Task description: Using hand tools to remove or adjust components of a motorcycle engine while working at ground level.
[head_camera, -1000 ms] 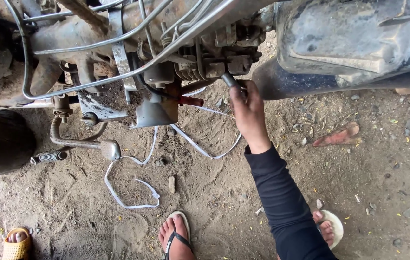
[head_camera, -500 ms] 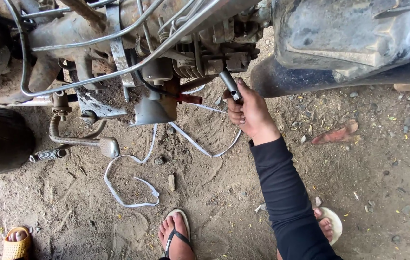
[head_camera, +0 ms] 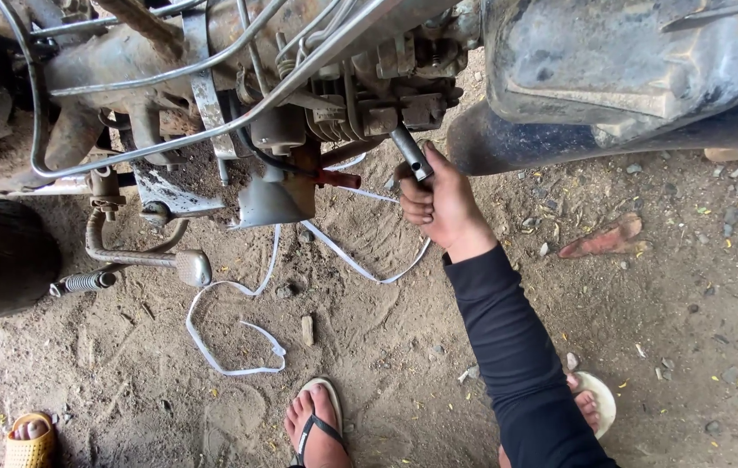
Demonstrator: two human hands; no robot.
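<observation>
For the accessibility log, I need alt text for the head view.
A right hand in a dark sleeve grips a dark tube-shaped wrench set against the engine of a dusty motorcycle. Below, on sandy ground, lie a white strap and the person's sandalled feet. The left hand is out of view.

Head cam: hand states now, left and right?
Left hand: not in view.
Right hand: closed around a dark tube wrench, which points up at the engine.
</observation>
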